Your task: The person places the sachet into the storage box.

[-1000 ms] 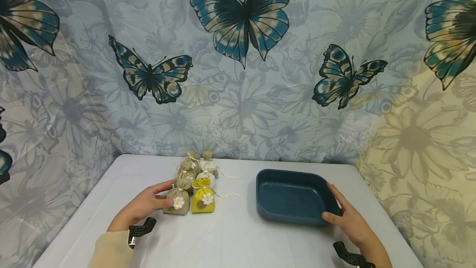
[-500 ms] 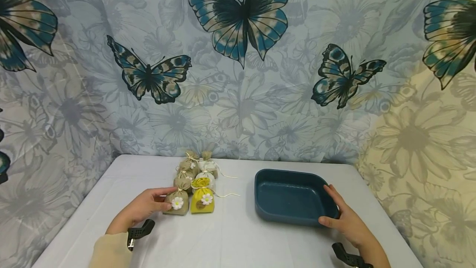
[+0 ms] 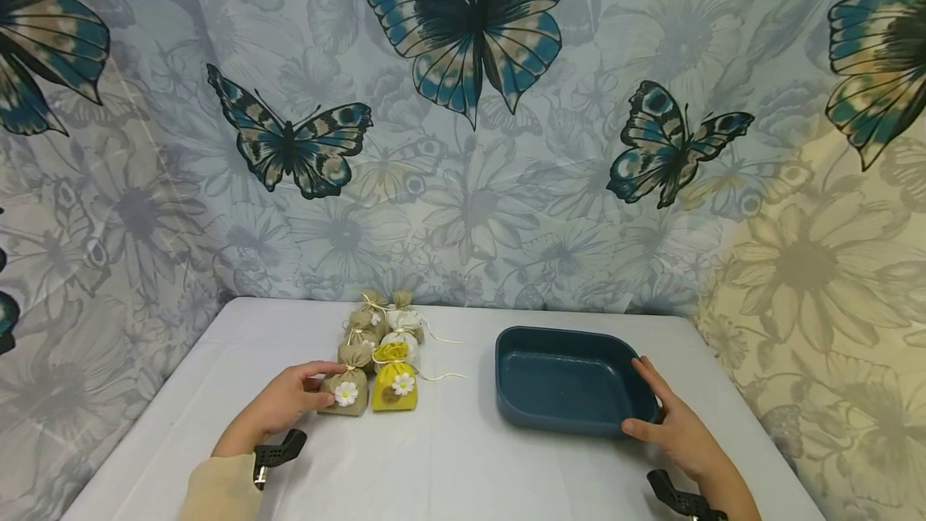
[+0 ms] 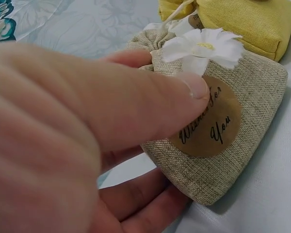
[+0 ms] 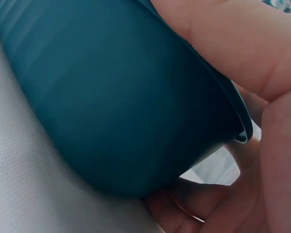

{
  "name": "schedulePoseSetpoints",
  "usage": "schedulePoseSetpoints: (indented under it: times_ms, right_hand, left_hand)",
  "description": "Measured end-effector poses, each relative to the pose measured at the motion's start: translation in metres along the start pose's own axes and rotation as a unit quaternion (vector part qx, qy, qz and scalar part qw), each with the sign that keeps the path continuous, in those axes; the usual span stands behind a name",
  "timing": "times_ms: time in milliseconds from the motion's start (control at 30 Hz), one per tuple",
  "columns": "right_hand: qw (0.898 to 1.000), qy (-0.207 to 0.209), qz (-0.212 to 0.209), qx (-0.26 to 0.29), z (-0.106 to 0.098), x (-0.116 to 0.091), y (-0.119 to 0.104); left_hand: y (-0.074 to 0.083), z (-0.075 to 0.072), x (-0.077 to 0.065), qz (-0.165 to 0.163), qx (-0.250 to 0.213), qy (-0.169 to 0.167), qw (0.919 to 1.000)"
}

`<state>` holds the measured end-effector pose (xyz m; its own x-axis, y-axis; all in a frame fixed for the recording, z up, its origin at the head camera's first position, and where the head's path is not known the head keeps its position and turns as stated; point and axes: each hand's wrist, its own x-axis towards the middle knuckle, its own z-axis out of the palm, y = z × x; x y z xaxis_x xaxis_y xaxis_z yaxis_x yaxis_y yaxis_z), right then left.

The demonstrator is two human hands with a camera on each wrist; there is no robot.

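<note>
My left hand pinches the left side of a beige burlap sachet at the front of a cluster. In the left wrist view, the thumb presses the front of the burlap sachet, beside its white flower and round brown sticker; the other fingers reach behind. A yellow sachet with a white flower stands just to its right. My right hand grips the right end of a deep blue rectangular dish, thumb over its near rim. Fingers curl behind and beneath the dish wall in the right wrist view.
Behind the front pair stand several more drawstring sachets, beige and white, with loose cords trailing right. All rest on a white-covered table. A butterfly-print cloth hangs along the back and sides.
My left index finger has come down from above to the burlap sachet's neck, and the thumb has drawn back slightly. The right hand and dish have hardly moved.
</note>
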<state>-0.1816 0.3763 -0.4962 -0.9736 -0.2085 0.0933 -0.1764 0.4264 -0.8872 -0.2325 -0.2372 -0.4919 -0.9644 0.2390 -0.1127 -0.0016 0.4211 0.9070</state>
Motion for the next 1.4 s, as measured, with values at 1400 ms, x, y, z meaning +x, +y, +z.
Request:
schedulePoseSetpoints:
  times_ms: [1400]
  right_hand:
    - [0.999,0.024,0.011,-0.019,0.002,-0.002,0.005]
  left_hand:
    - [0.009,0.007,-0.011,0.120,0.136,0.003,0.9834]
